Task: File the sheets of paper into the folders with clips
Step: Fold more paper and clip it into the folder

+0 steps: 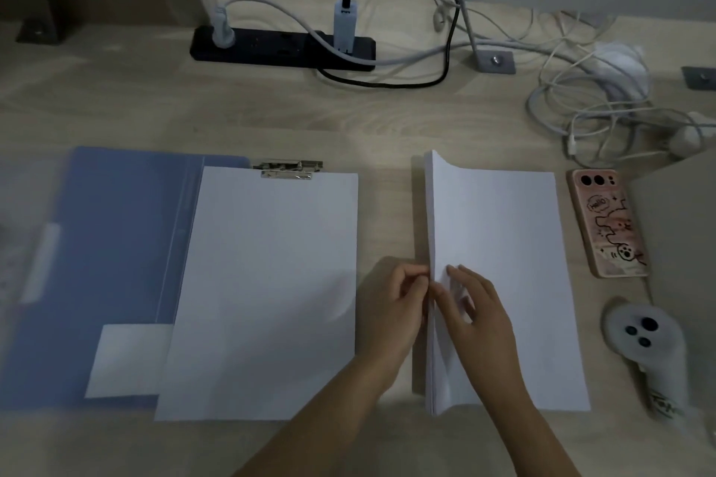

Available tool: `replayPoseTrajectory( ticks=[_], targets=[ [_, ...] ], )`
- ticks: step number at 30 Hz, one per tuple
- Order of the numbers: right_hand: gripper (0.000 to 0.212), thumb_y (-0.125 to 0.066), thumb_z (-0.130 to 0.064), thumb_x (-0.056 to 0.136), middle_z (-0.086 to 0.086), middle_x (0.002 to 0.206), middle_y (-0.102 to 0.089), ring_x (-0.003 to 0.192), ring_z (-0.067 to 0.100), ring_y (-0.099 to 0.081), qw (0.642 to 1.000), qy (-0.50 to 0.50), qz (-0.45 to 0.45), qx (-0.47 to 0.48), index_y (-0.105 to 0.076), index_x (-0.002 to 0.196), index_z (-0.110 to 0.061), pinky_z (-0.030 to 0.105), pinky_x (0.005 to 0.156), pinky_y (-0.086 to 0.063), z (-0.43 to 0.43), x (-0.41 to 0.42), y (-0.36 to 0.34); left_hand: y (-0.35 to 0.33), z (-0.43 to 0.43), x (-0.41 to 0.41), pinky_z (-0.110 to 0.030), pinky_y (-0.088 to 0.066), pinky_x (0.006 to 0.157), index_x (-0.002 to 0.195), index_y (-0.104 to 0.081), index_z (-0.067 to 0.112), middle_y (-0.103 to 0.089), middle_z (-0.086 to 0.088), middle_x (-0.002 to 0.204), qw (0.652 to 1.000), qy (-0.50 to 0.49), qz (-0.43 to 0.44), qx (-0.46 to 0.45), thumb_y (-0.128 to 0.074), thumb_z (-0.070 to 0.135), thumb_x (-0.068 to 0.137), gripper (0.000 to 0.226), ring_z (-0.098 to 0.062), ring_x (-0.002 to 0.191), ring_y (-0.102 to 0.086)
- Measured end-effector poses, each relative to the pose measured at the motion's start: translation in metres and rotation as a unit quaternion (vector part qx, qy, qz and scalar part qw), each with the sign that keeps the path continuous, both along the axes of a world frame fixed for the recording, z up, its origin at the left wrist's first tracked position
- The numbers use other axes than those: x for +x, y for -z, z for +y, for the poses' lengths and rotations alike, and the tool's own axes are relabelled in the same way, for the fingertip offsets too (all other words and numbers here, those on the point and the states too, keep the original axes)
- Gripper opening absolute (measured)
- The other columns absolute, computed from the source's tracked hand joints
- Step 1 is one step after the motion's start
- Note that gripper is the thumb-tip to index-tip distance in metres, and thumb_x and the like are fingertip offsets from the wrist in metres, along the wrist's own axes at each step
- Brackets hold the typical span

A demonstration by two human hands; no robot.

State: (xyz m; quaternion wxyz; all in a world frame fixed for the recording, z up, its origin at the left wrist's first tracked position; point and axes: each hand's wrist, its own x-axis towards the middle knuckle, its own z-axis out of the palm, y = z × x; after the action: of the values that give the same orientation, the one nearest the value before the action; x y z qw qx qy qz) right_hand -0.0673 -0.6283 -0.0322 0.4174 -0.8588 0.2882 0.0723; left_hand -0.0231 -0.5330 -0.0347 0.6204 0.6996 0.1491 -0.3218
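An open blue folder (116,244) lies flat at the left of the desk. White sheets (267,283) rest on its right half under a metal clip (288,168) at the top. To the right sits a stack of white paper (503,244) with its left edge lifted. My left hand (391,306) pinches that lifted edge near the bottom. My right hand (476,318) lies on top of the stack with fingers spread, its fingertips at the same edge.
A phone in a pink case (606,223) lies right of the stack, with a white controller (647,345) below it. A black power strip (283,46) and tangled white cables (604,108) fill the back of the wooden desk (387,120).
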Motion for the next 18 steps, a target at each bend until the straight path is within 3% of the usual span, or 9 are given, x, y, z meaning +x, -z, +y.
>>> replayPoseTrajectory(
  ticks=[6,14,18],
  targets=[
    [0.028,-0.057,-0.028,0.086,-0.006,0.128,-0.053,0.118,0.008,-0.049,0.995,0.03,-0.045,0.08,-0.053,0.114,-0.032,0.025,0.101,-0.039,-0.004,-0.003,-0.006,0.002,-0.003,-0.011,-0.034,-0.054,0.089,0.096,-0.06,0.038,-0.067,0.011,0.102,0.999,-0.007,-0.03,-0.045,-0.052,0.028,0.092,0.013,-0.008,0.097,-0.064],
    [0.038,-0.051,-0.044,0.08,0.0,0.127,-0.057,0.118,0.012,-0.053,0.993,0.043,-0.056,0.099,-0.055,0.115,-0.029,0.033,0.103,-0.044,-0.003,-0.004,-0.005,-0.004,-0.008,-0.016,-0.017,-0.052,0.086,0.096,-0.055,0.036,-0.063,0.015,0.099,0.994,-0.027,-0.045,-0.098,-0.048,0.017,0.094,0.02,-0.004,0.096,-0.062],
    [0.025,-0.055,-0.025,0.088,0.0,0.127,-0.056,0.118,0.013,-0.052,0.993,0.043,-0.055,0.093,-0.054,0.113,-0.031,0.034,0.104,-0.043,-0.003,-0.003,-0.003,-0.002,-0.008,-0.016,-0.011,-0.051,0.081,0.1,-0.057,0.029,-0.064,0.014,0.098,0.992,-0.037,-0.045,-0.112,-0.048,0.013,0.094,0.019,0.007,0.091,-0.062]
  ],
)
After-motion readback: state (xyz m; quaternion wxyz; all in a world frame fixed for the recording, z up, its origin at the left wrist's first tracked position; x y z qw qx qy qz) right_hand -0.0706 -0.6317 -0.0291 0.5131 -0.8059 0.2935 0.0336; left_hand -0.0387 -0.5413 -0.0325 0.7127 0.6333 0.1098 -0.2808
